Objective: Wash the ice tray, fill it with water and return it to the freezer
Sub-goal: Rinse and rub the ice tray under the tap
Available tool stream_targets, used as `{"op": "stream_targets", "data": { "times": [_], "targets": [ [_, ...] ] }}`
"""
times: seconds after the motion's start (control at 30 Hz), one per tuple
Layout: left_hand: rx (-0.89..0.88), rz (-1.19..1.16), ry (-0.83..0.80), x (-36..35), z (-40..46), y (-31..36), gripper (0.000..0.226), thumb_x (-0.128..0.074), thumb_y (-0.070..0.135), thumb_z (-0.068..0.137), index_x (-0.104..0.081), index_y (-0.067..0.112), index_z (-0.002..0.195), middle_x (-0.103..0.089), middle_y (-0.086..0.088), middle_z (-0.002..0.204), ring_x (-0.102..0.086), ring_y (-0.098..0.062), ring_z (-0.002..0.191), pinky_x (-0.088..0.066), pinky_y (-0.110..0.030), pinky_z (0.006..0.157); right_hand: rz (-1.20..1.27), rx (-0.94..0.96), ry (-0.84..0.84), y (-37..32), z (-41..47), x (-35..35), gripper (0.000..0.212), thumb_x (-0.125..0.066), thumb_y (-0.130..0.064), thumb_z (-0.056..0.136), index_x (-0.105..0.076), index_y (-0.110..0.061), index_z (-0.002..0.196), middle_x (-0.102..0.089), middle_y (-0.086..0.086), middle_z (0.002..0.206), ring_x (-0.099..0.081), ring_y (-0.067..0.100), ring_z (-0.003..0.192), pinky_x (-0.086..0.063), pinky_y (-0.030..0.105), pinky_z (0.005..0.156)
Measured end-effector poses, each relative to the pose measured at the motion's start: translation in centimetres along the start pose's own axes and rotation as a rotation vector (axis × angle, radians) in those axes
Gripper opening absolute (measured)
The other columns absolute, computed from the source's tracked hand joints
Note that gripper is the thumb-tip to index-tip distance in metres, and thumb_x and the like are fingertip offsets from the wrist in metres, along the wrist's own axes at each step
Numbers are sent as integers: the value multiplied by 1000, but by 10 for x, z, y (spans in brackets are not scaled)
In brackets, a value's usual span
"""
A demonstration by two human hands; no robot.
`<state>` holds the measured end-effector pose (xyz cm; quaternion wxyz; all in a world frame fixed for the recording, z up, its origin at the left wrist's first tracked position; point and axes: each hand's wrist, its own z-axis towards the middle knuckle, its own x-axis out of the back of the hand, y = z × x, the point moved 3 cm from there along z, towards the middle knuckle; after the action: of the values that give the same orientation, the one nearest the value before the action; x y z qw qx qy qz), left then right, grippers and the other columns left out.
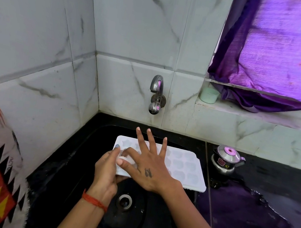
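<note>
The left hand (105, 168) grips the white ice tray (182, 166) over the black sink (81, 162); the right hand (149, 165) lies spread across it. A tap (156, 93) juts behind, a steel kettle (226, 159) stands right on the wet surface (270, 203)

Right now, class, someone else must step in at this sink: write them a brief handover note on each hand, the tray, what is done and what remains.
Left hand: grips the ice tray at its left edge, over the black sink.
Right hand: fingers spread, lying on the tray's top.
Tap: no water seen running.
Done: tray is at the sink; how far washing has got is unclear.
Left: finish washing, fill with water, return to freezer.
</note>
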<state>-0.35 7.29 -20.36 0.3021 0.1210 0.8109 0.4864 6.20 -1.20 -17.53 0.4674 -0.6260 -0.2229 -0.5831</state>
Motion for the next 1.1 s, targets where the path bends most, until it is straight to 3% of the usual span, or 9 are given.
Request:
{"op": "stream_targets", "data": {
  "times": [0.2,0.4,0.47,0.63,0.8,0.9,1.1],
  "targets": [
    [10,-20,36,2,6,5,14,-56,28,94,-63,16,89,-69,-7,84,-66,-21,73,-53,-33,56,1,-36,226,30,-20,13,66,-21,-78,77,-49,-41,125,8,-7,160,24,15,144,24,53,109],
    [-9,-22,68,7,14,11,14,-56,28,94,-59,18,86,-66,-4,85,-63,-19,75,-49,-33,55,71,-231,644,83,-60,22,53,-45,-72,76,-64,-27,97,-38,4,150,-24,22,143,-8,55,114],
    [-16,-26,77,8,16,14,14,-55,28,94,-58,18,84,-65,-3,84,-62,-18,74,-48,-33,55,69,-296,702,98,-73,20,47,-50,-69,74,-63,-25,86,-43,7,146,-29,25,141,-13,53,113],
    [-16,-28,81,8,19,15,15,-56,29,94,-58,18,84,-65,-3,84,-62,-18,74,-49,-34,56,-3,-327,644,111,-80,8,45,-47,-70,75,-64,-28,81,-42,10,147,-28,29,141,-13,56,112],
    [1,-44,90,11,21,14,14,-56,29,94,-58,19,85,-65,-4,85,-62,-19,76,-50,-35,58,39,-316,511,108,-73,6,51,-34,-71,80,-70,-38,93,-23,5,157,-8,24,147,1,50,115],
    [-11,-46,89,13,22,15,13,-56,29,94,-59,19,86,-65,-4,87,-63,-20,77,-52,-37,61,166,-317,447,105,-70,8,55,-31,-73,76,-69,-40,97,-15,1,159,0,19,147,2,48,116],
    [-12,-49,89,14,20,15,14,-57,29,94,-59,18,86,-65,-4,87,-63,-20,78,-52,-38,60,91,-314,415,108,-71,10,53,-30,-76,75,-66,-38,85,-14,1,159,1,21,148,7,49,115]
  ]
}}
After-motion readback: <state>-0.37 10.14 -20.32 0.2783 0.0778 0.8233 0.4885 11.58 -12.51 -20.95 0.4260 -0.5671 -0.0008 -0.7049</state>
